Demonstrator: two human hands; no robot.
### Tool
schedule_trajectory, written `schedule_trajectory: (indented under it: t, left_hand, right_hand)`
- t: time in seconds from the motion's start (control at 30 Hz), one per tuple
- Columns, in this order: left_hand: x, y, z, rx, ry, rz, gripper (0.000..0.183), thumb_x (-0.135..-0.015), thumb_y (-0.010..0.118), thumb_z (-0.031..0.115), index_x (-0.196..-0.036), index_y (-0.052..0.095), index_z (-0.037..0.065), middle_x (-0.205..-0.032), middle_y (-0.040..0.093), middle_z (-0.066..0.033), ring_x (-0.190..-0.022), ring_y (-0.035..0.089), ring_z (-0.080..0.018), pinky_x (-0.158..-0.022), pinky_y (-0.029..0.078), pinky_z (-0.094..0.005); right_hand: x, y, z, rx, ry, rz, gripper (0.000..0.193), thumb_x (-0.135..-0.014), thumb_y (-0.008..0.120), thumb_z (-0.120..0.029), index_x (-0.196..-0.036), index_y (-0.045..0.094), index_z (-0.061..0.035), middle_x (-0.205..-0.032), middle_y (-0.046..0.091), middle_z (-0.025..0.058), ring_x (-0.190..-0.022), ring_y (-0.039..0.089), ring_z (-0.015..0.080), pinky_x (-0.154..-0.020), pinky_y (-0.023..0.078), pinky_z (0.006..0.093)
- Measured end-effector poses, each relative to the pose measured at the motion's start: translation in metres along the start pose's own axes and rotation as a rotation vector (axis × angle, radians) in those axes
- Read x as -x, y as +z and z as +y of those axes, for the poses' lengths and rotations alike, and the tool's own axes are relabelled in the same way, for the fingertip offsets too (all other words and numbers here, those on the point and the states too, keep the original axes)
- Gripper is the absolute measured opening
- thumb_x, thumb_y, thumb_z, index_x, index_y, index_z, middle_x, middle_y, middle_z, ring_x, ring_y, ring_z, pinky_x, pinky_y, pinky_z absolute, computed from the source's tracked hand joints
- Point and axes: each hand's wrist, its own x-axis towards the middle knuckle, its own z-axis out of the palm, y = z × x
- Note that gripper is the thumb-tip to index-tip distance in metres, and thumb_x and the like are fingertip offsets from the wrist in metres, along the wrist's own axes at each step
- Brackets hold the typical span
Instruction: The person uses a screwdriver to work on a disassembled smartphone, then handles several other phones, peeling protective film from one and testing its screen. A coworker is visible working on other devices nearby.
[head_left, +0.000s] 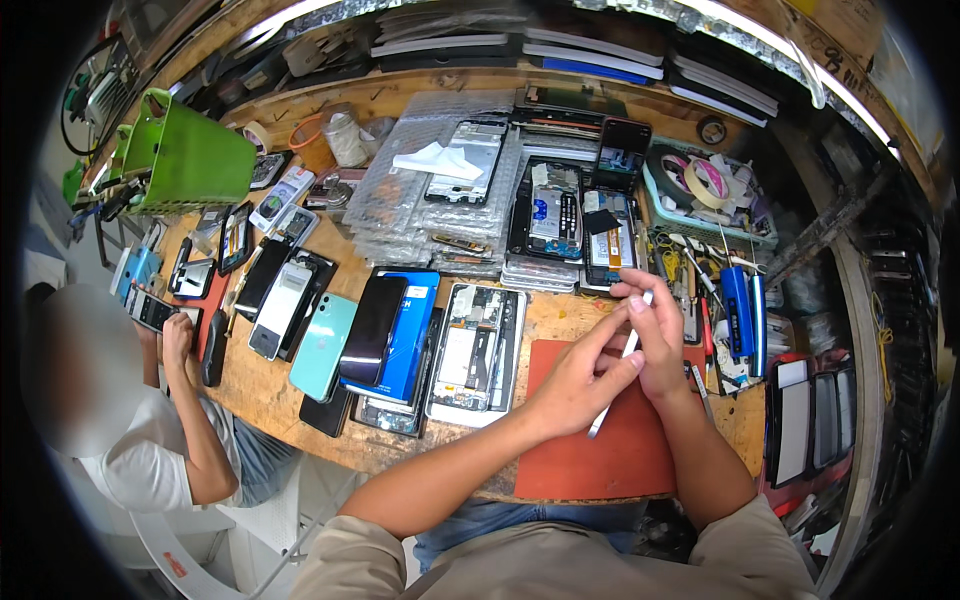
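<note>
My left hand (577, 382) and my right hand (662, 352) meet above an orange-red work mat (568, 470), fingers bent and touching. Between them runs a slim white, silver-tipped bar (602, 418), tilted, its top end showing by the fingertips and its lower end below my left thumb. Both hands close on this bar; whether it is a tool or a phone edge seen side-on, I cannot make out. Left of the mat lies an opened tablet (474, 350) with its inner parts bare.
Left of the tablet lie a dark phone (374, 330) on a blue box (410, 375) and a mint phone (324, 345). Bubble-wrap stacks (390, 215), opened phones (548, 215) and a basket of tape rolls (765, 235) stand behind. A co-worker (150, 440) sits at left holding a phone.
</note>
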Motion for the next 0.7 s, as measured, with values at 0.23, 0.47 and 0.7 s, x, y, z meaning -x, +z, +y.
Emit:
schedule_trajectory:
  t: [0.23,0.47,0.7]
  left_hand:
    - [-0.001,-0.002,-0.013,-0.083,-0.004,-0.026,0.032,-0.112,0.046,0.02,-0.132,0.056,-0.002,-0.105,0.069,-0.0146,-0.097,0.065,-0.0189,-0.09,0.052,-0.0365]
    - [-0.005,0.001,-0.02,-0.155,0.1,0.068,0.032,-0.105,0.049,0.011,-0.132,0.054,-0.006,-0.112,0.069,-0.0248,-0.106,0.069,-0.0344,-0.094,0.052,-0.0418]
    - [-0.003,0.002,-0.02,-0.269,0.049,0.132,0.025,-0.103,0.052,0.016,-0.117,0.055,-0.006,-0.092,0.069,-0.0324,-0.09,0.067,-0.0532,-0.077,0.052,-0.0561]
  right_hand:
    - [-0.007,-0.003,0.001,0.42,-0.06,0.084,0.018,-0.093,0.075,-0.015,-0.101,0.072,0.0005,-0.094,0.072,0.0102,-0.085,0.07,0.0178,-0.078,0.055,0.034]
    - [-0.005,0.001,-0.006,0.639,-0.278,0.073,0.015,-0.092,0.073,-0.014,-0.095,0.072,0.0,-0.089,0.071,0.0157,-0.082,0.072,0.0321,-0.075,0.055,0.0399]
    - [-0.005,-0.001,0.0,0.594,-0.17,0.037,0.015,-0.095,0.071,-0.013,-0.098,0.072,0.0016,-0.088,0.073,0.0141,-0.08,0.069,0.024,-0.075,0.052,0.0359]
